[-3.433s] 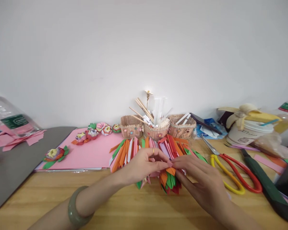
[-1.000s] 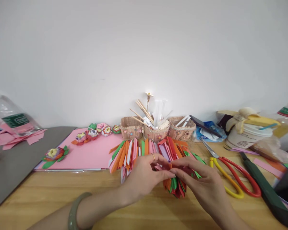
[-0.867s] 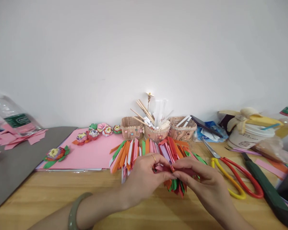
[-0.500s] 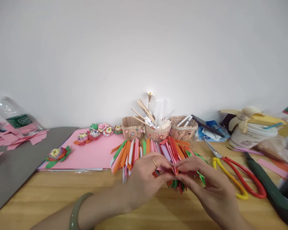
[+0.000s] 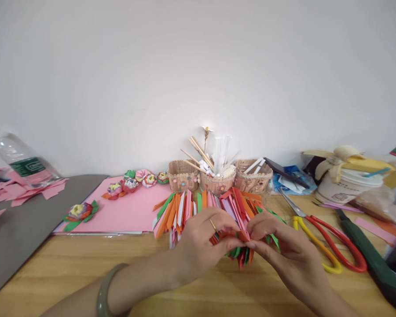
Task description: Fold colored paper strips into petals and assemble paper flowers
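Note:
My left hand (image 5: 201, 246) and my right hand (image 5: 285, 253) meet at the fingertips above the wooden table. Both pinch a small orange-red folded paper piece (image 5: 244, 236), largely covered by the fingers. Just behind the hands lie bunches of folded paper strips: a mixed bunch (image 5: 171, 215) on the left and a red and pink bunch (image 5: 239, 204) on the right. Green and red folded ends (image 5: 240, 255) show below my fingers; whether they join the held piece I cannot tell.
Pink paper sheets (image 5: 125, 215) with several paper flowers (image 5: 146, 177) lie left. Three small woven baskets (image 5: 218, 184) stand by the wall. To the right are scissors (image 5: 338, 240), a dark green tool handle (image 5: 369, 264) and a lidded cup (image 5: 336, 191). A plastic bottle (image 5: 23, 158) is far left.
The paper between my fingertips now shows an orange-red face where a pink edge showed before. My right fingers have curled in more and shifted slightly. My left hand has hardly moved.

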Action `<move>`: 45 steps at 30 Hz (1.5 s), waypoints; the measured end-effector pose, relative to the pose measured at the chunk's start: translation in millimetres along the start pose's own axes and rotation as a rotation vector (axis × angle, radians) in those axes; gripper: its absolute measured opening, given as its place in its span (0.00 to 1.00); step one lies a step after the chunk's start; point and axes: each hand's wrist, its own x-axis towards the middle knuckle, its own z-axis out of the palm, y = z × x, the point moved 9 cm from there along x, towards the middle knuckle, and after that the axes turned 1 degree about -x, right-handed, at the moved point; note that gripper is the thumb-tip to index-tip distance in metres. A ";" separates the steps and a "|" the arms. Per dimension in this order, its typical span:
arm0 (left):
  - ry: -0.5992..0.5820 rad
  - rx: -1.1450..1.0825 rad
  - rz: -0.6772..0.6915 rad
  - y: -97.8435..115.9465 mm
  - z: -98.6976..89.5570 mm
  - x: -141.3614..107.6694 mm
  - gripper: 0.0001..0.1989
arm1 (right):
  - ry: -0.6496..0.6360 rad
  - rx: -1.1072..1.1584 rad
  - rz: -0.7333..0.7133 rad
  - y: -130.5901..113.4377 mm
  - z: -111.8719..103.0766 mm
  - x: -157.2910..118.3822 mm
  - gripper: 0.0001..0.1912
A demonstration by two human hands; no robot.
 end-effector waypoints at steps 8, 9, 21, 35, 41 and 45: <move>-0.026 -0.043 0.022 2.6 1.7 2.0 0.02 | -0.024 0.040 -0.018 -1.1 1.7 3.6 0.07; -0.025 -0.055 0.009 1.9 1.5 2.6 0.01 | -0.025 0.043 -0.021 -1.3 1.8 3.4 0.06; -0.219 -0.608 -0.725 -46.3 29.1 -11.6 0.13 | -0.117 0.233 0.406 27.3 13.2 -1.4 0.13; -0.160 -0.417 -0.493 -33.7 19.6 -0.5 0.01 | -0.033 -0.257 0.017 -5.1 6.4 1.0 0.06; -0.102 -0.233 -0.329 -25.3 11.1 2.7 0.05 | -0.016 -0.295 -0.035 -7.5 7.4 -1.1 0.05; -0.073 -0.317 -0.378 -31.2 9.8 2.1 0.02 | -0.069 -0.155 0.195 13.1 7.5 2.7 0.03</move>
